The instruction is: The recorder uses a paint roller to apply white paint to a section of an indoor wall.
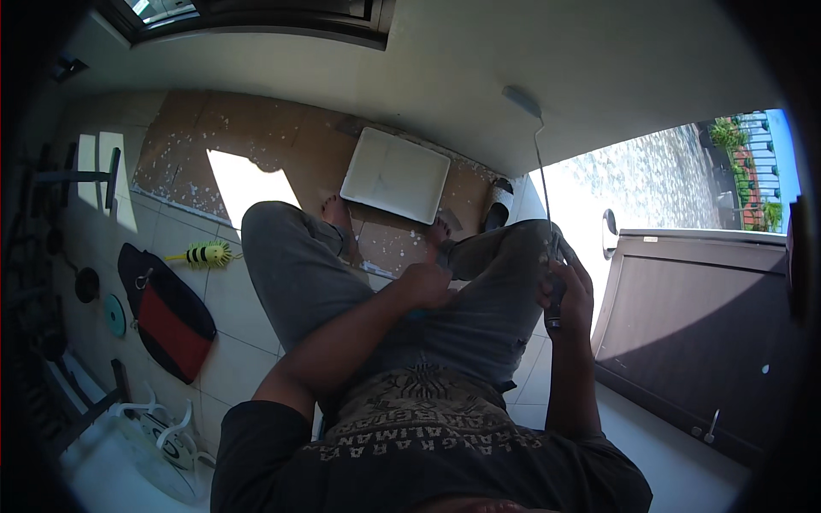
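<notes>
My right hand is wrapped round the dark handle of a paint roller. Its thin wire frame runs up to a small pale roller head, which is at the wall; whether it presses there I cannot tell. My left hand rests closed between my thighs, fingers curled under and mostly hidden, so anything inside does not show. A white rectangular tray with a raised rim lies on the floor by my bare feet. Under it spreads brown cardboard speckled with white paint.
At the right stands a dark brown door beside a sunlit opening. A dark shoe lies near the wall corner. To the left are a black-and-red bag, a yellow-and-black striped toy, a white plastic chair and dark racks.
</notes>
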Available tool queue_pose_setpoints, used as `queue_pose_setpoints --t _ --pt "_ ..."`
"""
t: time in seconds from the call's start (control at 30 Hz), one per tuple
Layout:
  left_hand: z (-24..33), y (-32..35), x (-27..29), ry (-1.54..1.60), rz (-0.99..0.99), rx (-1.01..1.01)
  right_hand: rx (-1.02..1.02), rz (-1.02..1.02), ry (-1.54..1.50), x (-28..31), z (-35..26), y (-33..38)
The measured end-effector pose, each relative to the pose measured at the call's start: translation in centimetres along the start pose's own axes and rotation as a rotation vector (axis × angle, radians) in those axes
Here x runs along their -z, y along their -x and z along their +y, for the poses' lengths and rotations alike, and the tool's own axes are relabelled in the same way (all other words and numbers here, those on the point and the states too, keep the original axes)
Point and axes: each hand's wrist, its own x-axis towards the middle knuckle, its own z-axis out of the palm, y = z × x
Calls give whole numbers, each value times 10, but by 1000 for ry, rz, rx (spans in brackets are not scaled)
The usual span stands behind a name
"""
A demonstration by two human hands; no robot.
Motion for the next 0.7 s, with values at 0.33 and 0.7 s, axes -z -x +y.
queue_pose_setpoints --t 0.33,0.7 --pt "1 1 7 13 -30 51 -132 30 108 0 72 -86" --pt "-1 -2 4 5 -57 53 -255 32 221 -28 199 -251"
